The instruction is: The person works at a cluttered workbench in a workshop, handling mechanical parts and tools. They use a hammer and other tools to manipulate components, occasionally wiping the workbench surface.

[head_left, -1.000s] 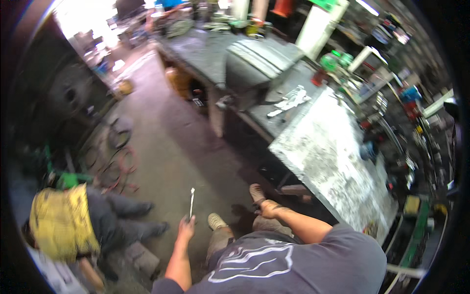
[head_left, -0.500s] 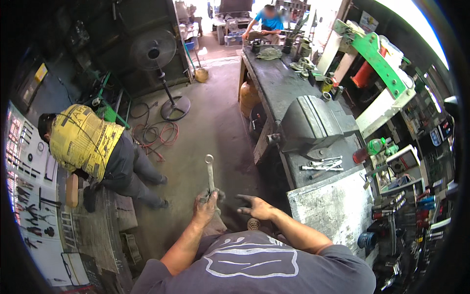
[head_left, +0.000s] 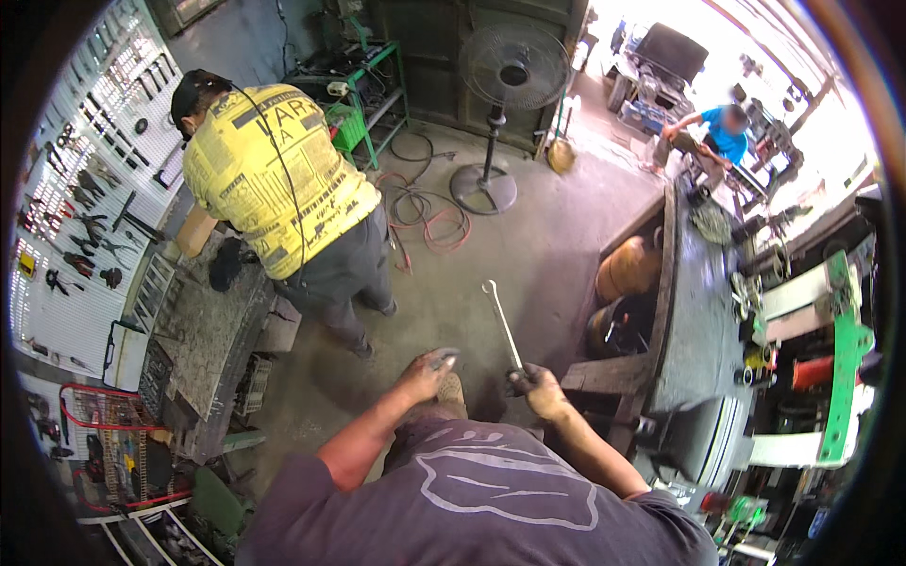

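Note:
A long silver combination wrench [head_left: 504,325] stands up from my right hand [head_left: 538,389], whose fingers are closed round its lower end. The upper end shows what looks like an open jaw; the lower end is hidden in my grip. To the left, apart from the wrench, my left hand [head_left: 429,373] holds nothing, its darkened fingers stretched loosely toward the right. Both hands are in front of my body, over the concrete floor [head_left: 453,311].
A person in a yellow shirt [head_left: 283,174] leans over the left workbench [head_left: 212,358] by a tool pegboard [head_left: 71,311]. A pedestal fan [head_left: 488,189] and coiled hoses [head_left: 429,212] stand ahead. At right are a dark workbench [head_left: 694,311] and vise [head_left: 703,439]. Another person in blue [head_left: 727,137] sits farther off.
The wrench has passed from my left hand to my right, and its other end now points up. My view has turned left. The person in yellow still leans over the bench.

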Demonstrator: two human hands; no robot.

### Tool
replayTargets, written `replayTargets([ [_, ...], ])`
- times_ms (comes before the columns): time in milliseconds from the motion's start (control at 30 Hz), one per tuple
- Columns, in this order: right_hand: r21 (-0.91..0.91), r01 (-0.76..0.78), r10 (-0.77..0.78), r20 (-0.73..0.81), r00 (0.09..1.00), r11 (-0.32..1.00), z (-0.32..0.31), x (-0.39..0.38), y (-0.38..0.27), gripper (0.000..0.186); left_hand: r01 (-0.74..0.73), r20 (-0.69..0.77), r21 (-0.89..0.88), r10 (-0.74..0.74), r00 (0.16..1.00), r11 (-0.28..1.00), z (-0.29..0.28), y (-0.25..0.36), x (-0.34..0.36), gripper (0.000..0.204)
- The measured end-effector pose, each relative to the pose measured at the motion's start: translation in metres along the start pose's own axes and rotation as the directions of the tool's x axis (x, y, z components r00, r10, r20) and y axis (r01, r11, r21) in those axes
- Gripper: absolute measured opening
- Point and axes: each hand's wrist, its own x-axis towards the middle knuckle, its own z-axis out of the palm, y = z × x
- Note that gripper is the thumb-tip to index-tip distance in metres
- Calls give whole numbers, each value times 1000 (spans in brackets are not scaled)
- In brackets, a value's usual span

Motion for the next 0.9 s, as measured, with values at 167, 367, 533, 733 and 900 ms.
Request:
replayTargets([
  [167,210,-50,82,-145,986,976,-78,65,-21,29,277,126,362,-341,931,890,-53,-108,35,49],
  [367,350,-92,158,-167,973,932,-147,164,-23,31,478,230,605,-714,661,637,-54,-250,30,48],
  [533,353,-115,128,-14,992,928,-208,293,-60,31,808,139,373,-888,438,456,-32,-261,6,65],
  [733,425,213,-324,207,923,880,-237,455,-227,30,683,312,361,-773,553,635,-19,-195,91,66],
  [900,263,565,-622,267,736,782,-202,591,-354,34,886,194,46,-874,446,462,-17,-179,165,63],
])
